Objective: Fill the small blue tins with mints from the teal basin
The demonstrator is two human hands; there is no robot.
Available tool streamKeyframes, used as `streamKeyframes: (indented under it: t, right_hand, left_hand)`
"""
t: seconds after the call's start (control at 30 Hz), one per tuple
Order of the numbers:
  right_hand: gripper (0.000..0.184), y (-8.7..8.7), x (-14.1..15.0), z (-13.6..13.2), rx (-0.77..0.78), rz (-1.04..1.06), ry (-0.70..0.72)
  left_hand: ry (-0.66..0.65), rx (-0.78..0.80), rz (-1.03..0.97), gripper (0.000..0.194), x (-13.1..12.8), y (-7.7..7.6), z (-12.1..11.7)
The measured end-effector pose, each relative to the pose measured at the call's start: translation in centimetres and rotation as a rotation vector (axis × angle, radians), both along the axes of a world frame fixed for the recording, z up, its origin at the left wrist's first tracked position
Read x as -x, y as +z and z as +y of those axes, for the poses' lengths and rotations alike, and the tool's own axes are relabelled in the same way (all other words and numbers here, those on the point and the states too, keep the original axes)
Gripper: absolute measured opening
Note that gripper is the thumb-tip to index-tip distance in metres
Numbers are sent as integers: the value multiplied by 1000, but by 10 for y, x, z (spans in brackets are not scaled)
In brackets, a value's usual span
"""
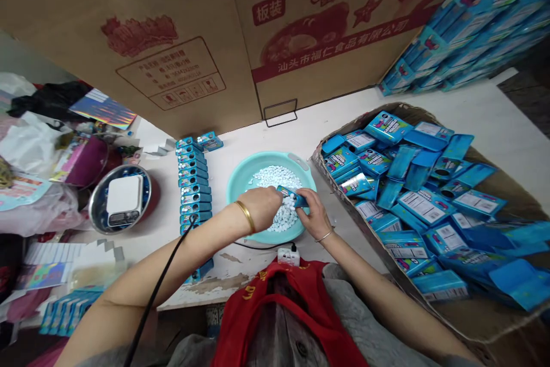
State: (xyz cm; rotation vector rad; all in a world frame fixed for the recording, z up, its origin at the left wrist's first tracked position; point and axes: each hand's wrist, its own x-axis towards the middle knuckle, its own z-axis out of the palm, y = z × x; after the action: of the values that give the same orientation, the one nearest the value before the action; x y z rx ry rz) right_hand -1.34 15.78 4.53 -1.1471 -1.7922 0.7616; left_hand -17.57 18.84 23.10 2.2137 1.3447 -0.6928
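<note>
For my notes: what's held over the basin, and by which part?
A small blue tin, gripped at its right end by the right hand.

A red vest (240,298) covers the chest at bottom center of the frame, open in a long V, with yellow characters (248,292) printed on its left panel. Inside the V and past the vest at lower right shows a gray top (356,321), with a dark round button (301,348) near the bottom edge. Both forearms are bare. The left hand (260,206) has a wide gold bangle (246,216) at its wrist, and the right hand (311,215) a thin metal bracelet (323,236). A thin black cable (158,281) lies across the left forearm, running from bottom left toward the wrist.
</note>
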Motion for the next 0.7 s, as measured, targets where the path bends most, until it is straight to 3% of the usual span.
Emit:
streamKeyframes:
  t: [0.1,0.2,0.3,0.4,0.5,0.6,0.7]
  right_hand:
    - [39,-2,2,-1,11,9,6]
    - [38,-3,0,1,26,10,-4]
    - [36,-2,-5,4,43,14,-52]
    - [34,-1,-11,6,89,35,-116]
    - [36,-2,-13,7,142,77,-193]
    - [38,-4,-12,8,178,129,-232]
    - [40,-5,-9,8,228,186,-258]
  left_hand:
    - [11,-42,29,28,-9,12,-11]
    - [45,-121,-33,28,12,1,-10]
    - [120,-268,-98,27,49,-47,4]
    - [285,-306,-38,29,75,-117,20]
    - [431,-276,-9,32,77,-181,29]
    - [443,-269,-66,35,61,-219,28]
    - [376,-221,-173,36,41,-236,20]
